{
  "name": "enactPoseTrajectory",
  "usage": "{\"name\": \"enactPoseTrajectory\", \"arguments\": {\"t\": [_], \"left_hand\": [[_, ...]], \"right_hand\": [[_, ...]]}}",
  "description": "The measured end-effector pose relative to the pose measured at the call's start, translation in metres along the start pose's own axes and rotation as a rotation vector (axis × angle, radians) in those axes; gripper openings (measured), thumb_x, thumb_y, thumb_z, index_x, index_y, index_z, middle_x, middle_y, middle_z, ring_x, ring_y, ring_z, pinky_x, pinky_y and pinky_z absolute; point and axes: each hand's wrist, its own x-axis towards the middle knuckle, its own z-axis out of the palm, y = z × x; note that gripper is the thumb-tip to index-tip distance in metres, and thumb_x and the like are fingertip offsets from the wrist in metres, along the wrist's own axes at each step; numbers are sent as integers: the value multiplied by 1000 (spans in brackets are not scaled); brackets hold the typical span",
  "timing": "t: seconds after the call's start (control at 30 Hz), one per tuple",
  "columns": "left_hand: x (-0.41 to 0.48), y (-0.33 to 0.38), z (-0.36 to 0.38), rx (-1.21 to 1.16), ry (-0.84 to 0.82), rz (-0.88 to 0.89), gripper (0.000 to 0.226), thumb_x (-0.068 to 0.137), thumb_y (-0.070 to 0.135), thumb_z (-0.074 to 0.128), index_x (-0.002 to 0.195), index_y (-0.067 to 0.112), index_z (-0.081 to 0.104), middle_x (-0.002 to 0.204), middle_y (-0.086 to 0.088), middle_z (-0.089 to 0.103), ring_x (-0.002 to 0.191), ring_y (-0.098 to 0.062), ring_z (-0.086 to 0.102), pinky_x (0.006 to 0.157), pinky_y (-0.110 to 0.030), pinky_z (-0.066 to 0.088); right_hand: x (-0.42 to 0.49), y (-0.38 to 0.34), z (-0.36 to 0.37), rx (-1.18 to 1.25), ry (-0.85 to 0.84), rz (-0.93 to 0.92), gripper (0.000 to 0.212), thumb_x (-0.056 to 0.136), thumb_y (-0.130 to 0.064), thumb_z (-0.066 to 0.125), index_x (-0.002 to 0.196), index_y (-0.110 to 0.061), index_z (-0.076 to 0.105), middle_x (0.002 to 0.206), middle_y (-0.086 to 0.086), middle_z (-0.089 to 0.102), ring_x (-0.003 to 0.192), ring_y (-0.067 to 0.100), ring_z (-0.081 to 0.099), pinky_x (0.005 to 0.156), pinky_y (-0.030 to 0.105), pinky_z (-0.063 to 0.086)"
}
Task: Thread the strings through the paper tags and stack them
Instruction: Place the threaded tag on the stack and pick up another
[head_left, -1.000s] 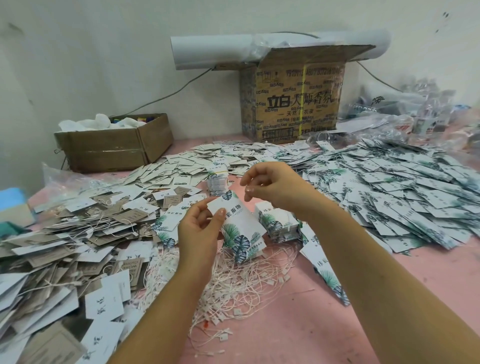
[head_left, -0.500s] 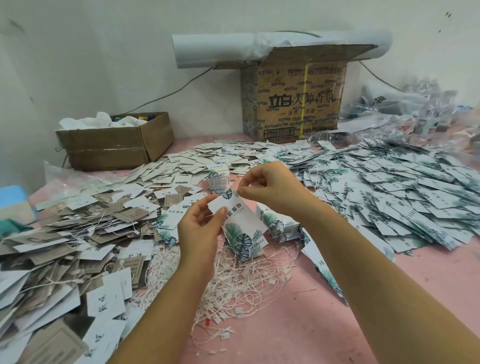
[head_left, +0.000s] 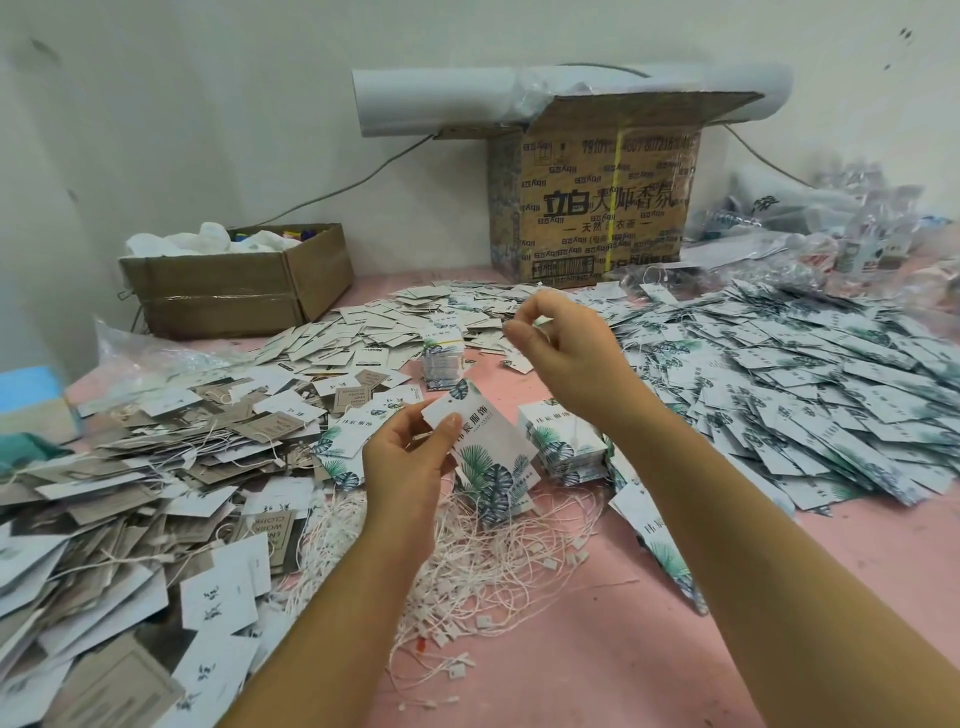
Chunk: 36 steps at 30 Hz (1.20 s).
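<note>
My left hand (head_left: 410, 457) pinches a small stack of white paper tags with green leaf print (head_left: 485, 452) by its upper corner, above the table. My right hand (head_left: 563, 348) is raised above and right of the tags, its thumb and forefinger pinched together; a thin white string between them is barely visible. A tangle of loose white strings (head_left: 493, 561) lies on the pink table (head_left: 623, 649) under my hands. A neat stack of leaf tags (head_left: 563, 441) sits just right of the held tags.
Grey and white tags (head_left: 130, 493) are heaped at the left, leaf tags (head_left: 805, 389) at the right. A small bundled stack (head_left: 441, 364) stands further back. Two cardboard boxes (head_left: 234, 286) (head_left: 592, 208) and a paper roll (head_left: 467, 98) line the wall.
My right hand has lifted up and away from the hole end of the tags, fingers still pinched. My left hand holds the tags in about the same place.
</note>
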Motion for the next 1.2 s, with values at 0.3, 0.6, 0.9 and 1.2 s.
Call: {"name": "enactPoseTrajectory", "arguments": {"t": [0.3, 0.6, 0.9, 1.2], "left_hand": [[-5, 3, 2, 45, -58, 29, 13, 87, 3, 62, 88, 15, 67, 65, 7, 69, 69, -12, 65, 71, -29, 54], [-8, 6, 7, 43, -58, 44, 12, 86, 7, 64, 92, 16, 70, 66, 5, 70, 73, -18, 64, 73, -36, 54], [-8, 7, 10, 36, -74, 45, 11, 84, 10, 65, 89, 17, 70, 83, -3, 71, 83, -24, 66, 78, -39, 56], [-7, 11, 6, -347, -208, -76, 29, 100, 16, 35, 107, 4, 60, 89, -7, 69, 76, -17, 66, 70, -28, 57]], "right_hand": [[-1, 3, 12, -36, -238, 2, 11, 90, -15, 60, 81, -7, 63, 49, -20, 52, 50, -13, 49, 52, 3, 35], [-4, 4, 14, -108, -195, -16, 6, 84, -19, 68, 81, -13, 69, 42, -36, 46, 45, -14, 46, 50, 18, 28], [-5, 3, 21, -224, -168, -56, 9, 85, -22, 66, 84, -14, 70, 50, -21, 40, 46, -20, 43, 50, 18, 26], [-3, 4, 20, -96, -82, -55, 6, 83, -19, 68, 84, -13, 70, 70, -13, 57, 62, 6, 56, 67, 27, 49]]}}
